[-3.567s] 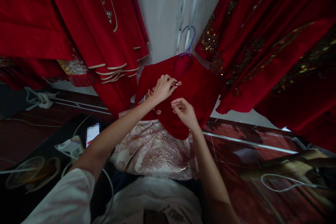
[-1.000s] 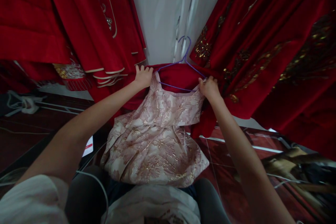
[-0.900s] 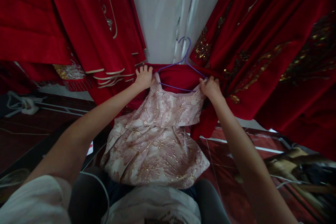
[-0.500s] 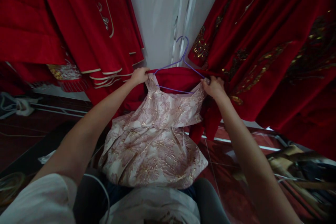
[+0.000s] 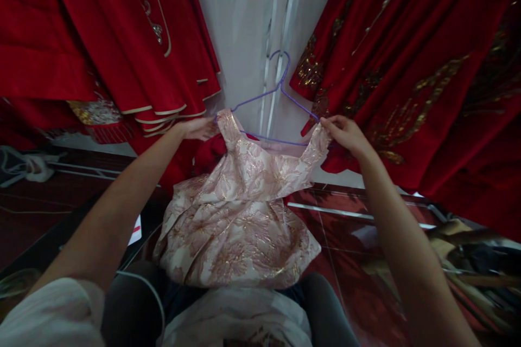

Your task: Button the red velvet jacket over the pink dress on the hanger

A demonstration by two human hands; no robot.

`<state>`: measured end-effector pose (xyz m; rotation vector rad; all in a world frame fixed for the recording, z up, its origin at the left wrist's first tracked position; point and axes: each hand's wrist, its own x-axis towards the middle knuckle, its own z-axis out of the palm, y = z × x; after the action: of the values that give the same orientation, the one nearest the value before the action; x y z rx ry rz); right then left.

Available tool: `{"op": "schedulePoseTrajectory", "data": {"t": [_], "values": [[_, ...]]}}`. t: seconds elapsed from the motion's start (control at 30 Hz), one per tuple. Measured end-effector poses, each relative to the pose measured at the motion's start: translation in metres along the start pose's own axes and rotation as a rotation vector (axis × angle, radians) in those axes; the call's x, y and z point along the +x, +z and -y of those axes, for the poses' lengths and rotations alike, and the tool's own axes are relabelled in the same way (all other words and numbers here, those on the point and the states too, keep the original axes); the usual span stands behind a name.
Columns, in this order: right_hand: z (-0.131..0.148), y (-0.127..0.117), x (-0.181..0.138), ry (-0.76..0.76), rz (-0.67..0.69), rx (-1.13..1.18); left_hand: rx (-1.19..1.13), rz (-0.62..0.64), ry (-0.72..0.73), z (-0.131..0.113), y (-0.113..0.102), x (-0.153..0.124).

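A sleeveless pink and white brocade dress (image 5: 244, 217) with a shiny floral pattern lies across my lap, its bodice raised. A purple wire hanger (image 5: 281, 84) sits inside its shoulders, hook up. My right hand (image 5: 344, 133) pinches the right strap at the hanger's end. At the left strap is my left hand (image 5: 199, 128), its fingertips closed at the edge of the strap and the hanger's tip; the exact grip is partly hidden. Bunched red cloth (image 5: 209, 153) shows behind the left strap, close below my left hand.
Red garments with trim (image 5: 163, 81) hang at the left, and red garments with gold sequins (image 5: 407, 92) at the right. Behind the hanger stands a pale wall (image 5: 240, 21). A metal bar (image 5: 325, 210) runs low over the red tiled floor (image 5: 345, 271). Piled items (image 5: 480, 260) lie at right.
The red cloth stretched behind the hanger between my hands has dropped away, baring the wall there. My hands have moved slightly apart, and the dress straps have spread wider.
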<state>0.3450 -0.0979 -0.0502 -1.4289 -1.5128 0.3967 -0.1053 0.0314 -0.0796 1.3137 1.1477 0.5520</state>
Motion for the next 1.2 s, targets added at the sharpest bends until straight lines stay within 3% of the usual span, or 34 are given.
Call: {"op": "schedulePoseTrajectory", "data": {"t": [0.13,0.33,0.43,0.57,0.63,0.7,0.8,0.87,0.93,1.0,1.1,1.2], "values": [[-0.010,0.002,0.000,-0.092,0.043,0.079,-0.011,-0.202,0.351,-0.012,0.018,0.014],[-0.013,0.002,-0.004,-0.154,-0.049,0.084,0.120,-0.426,0.686,-0.008,0.035,0.025],[-0.030,0.002,-0.005,-0.072,-0.228,0.168,0.026,-0.549,0.700,0.001,0.034,0.025],[-0.070,0.006,-0.023,0.040,-0.428,0.218,0.000,-0.669,0.513,0.029,0.031,0.018],[-0.086,0.011,-0.038,0.083,-0.458,0.169,0.141,-0.640,0.429,0.046,0.034,0.010],[-0.093,0.017,-0.053,0.101,-0.373,0.115,0.387,-0.607,0.477,0.056,0.045,0.001],[-0.082,0.027,-0.067,0.016,-0.135,0.028,0.734,-0.509,0.728,0.053,0.078,-0.012],[-0.065,0.033,-0.070,-0.112,-0.086,-0.102,0.872,-0.383,0.905,0.041,0.106,-0.017],[-0.047,0.038,-0.068,-0.233,-0.140,-0.239,0.977,-0.269,1.042,0.027,0.133,-0.017],[-0.033,0.042,-0.065,-0.313,-0.205,-0.292,1.047,-0.234,1.107,0.018,0.154,-0.011],[-0.028,0.042,-0.057,-0.350,-0.271,-0.219,1.122,-0.216,1.066,0.018,0.173,0.003],[-0.042,0.033,-0.051,-0.264,-0.393,-0.149,1.151,-0.221,1.009,0.029,0.180,0.011]]}}
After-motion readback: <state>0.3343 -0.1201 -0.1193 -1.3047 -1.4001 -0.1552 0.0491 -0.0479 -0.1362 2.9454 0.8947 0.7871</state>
